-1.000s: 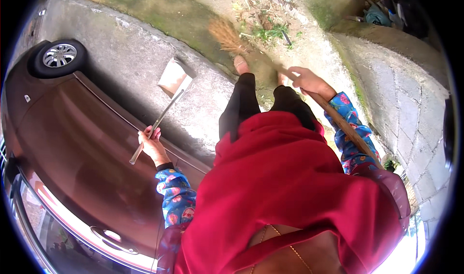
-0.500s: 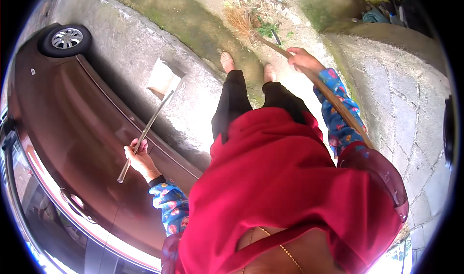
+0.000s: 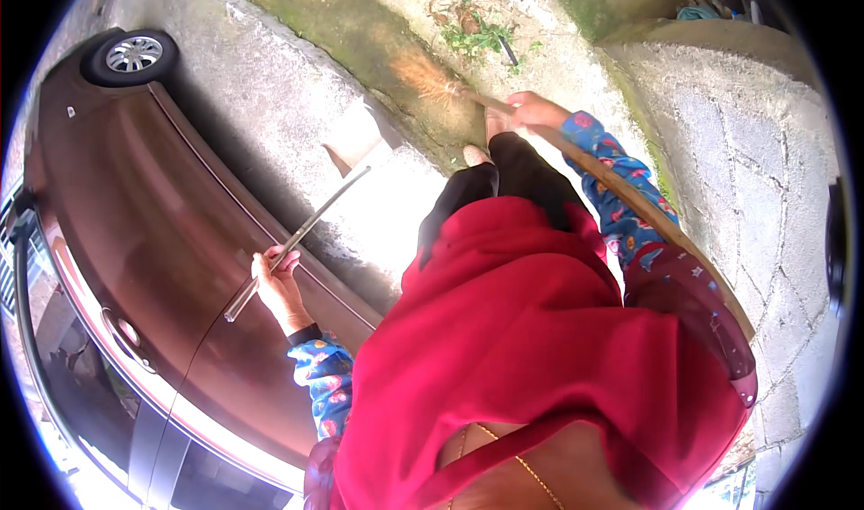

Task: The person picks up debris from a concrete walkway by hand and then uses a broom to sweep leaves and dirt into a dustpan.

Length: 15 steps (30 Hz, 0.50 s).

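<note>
My right hand [image 3: 537, 112] is closed round the wooden handle of a broom [image 3: 621, 186], low down near its bristles. The handle runs back along my right forearm, and the straw bristles [image 3: 425, 78] spread leftward over the mossy ground just beyond my feet. My left hand [image 3: 281, 287] grips the thin metal handle of a long-handled dustpan [image 3: 326, 206]. Its pale pan [image 3: 358, 139] is at the handle's far end, over the concrete strip. Whether the pan touches the ground I cannot tell.
A brown car [image 3: 171, 231] stands close on my left, its wheel [image 3: 135, 55] at the far left. Dry leaves and a green weed [image 3: 477, 37] lie beyond the broom. To the right is a grey stone-patterned surface [image 3: 711, 159], with a pile of items [image 3: 711, 6] at the far right.
The broom's bristles have come away from the leaves and weed, toward the left and nearer to me. The dustpan has shifted right, closer to the broom. My feet have changed position.
</note>
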Motion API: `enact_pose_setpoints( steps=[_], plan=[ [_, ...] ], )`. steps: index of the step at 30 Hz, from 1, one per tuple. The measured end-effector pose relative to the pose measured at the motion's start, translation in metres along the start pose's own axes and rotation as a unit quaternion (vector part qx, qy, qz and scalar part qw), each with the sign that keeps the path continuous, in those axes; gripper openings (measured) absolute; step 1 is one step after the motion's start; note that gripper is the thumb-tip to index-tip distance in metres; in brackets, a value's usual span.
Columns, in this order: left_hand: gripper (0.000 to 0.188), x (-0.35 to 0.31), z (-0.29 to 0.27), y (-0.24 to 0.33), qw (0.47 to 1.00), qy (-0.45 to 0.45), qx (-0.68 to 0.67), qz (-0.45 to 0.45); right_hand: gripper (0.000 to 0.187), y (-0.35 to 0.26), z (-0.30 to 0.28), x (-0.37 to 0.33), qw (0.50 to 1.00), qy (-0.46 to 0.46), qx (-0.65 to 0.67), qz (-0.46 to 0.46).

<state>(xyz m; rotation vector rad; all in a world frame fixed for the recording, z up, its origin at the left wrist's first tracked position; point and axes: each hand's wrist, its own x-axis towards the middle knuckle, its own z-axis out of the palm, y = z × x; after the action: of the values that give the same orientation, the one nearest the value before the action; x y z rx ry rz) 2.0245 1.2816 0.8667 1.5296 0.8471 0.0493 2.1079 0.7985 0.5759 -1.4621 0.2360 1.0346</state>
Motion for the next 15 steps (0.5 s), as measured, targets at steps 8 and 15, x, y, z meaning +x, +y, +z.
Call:
enact_pose_setpoints(
  steps=[8,15],
  plan=[
    [0.023,-0.027,0.008,-0.055,0.997,-0.077,0.011,-0.007,0.056,-0.039,-0.015,-0.117,0.99,0.079,-0.072,0.087],
    [0.023,-0.048,0.007,-0.069,0.99,-0.125,0.06,0.012,0.041,-0.003,0.049,-0.118,0.981,-0.035,-0.166,0.094]
  ],
)
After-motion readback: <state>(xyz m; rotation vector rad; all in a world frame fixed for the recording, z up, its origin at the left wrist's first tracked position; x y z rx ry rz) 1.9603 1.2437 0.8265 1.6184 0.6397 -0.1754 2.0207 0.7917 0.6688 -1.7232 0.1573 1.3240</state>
